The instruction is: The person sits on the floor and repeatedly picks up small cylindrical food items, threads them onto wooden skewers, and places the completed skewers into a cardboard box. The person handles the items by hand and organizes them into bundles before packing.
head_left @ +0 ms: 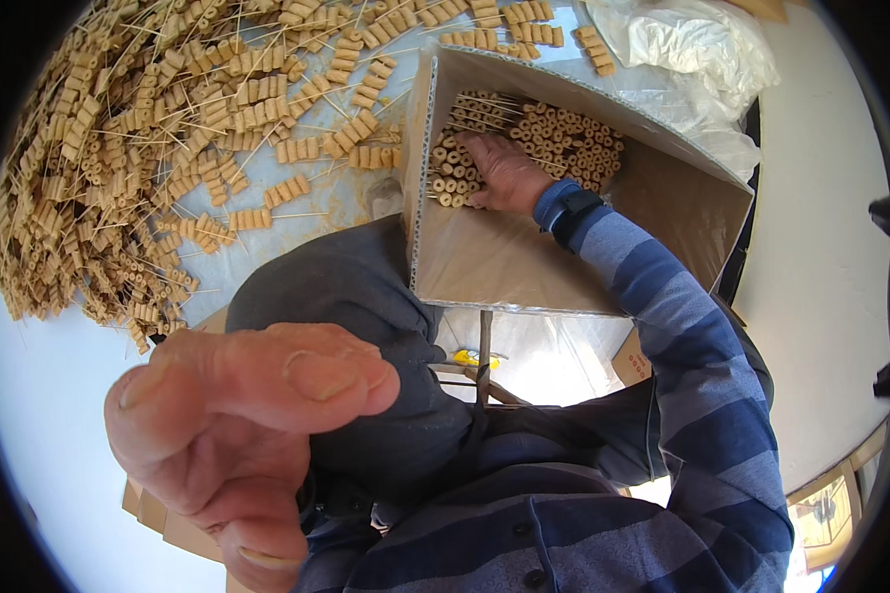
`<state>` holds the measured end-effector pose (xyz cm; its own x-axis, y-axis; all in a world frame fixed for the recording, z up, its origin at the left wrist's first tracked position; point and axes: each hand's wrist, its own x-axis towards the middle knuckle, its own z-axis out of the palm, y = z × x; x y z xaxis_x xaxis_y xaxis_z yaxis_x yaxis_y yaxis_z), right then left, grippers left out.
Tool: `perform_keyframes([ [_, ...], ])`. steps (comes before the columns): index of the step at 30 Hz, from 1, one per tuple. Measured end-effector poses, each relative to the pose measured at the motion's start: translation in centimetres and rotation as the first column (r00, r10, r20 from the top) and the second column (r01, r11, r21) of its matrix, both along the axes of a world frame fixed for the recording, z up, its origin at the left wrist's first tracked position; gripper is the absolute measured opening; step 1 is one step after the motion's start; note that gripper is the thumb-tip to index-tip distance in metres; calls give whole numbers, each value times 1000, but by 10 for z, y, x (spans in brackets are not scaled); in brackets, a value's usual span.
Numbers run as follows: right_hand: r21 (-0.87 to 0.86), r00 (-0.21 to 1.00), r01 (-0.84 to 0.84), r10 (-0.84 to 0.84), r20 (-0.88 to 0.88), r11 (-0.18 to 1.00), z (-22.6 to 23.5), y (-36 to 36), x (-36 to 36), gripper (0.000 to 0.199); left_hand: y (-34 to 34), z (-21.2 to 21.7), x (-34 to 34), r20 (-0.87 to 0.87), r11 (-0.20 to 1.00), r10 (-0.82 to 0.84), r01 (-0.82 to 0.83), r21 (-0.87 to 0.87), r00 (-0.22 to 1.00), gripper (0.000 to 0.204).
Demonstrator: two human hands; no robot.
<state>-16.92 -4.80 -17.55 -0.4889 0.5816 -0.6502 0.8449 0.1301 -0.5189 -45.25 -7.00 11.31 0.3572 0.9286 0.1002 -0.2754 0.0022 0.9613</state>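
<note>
An open cardboard box stands in front of me, tilted toward me. Inside, skewers of tan hollow rolls are stacked with their round ends showing. My right hand reaches into the box and rests on the left part of the stack, fingers and thumb spread against the rolls; its palm is hidden. Close to the camera at lower left is my left hand, raised with bent fingers and the thumb apart from them. Nothing shows in it.
A large heap of similar skewers covers the left of the pale table, with loose ones beside the box. Crumpled clear plastic lies at the back right. My knee is against the box's near left corner.
</note>
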Motion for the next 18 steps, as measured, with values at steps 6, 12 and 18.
perform_keyframes([
  [6, 284, 995, -59, 33, 96, 957, 7, -2, -7, 77, -4, 8, 5, -31, 993, 73, -76, -93, 997, 88],
  [12, 264, 998, -49, 59, -30, 963, 3, 14, -9, 51, -5, 6, 11, -22, 992, 96, -97, -80, 995, 82],
  [18, 251, 996, -88, 80, 41, 964, -6, 15, -12, 47, 2, 4, 18, -66, 994, 95, -99, -49, 993, 75],
])
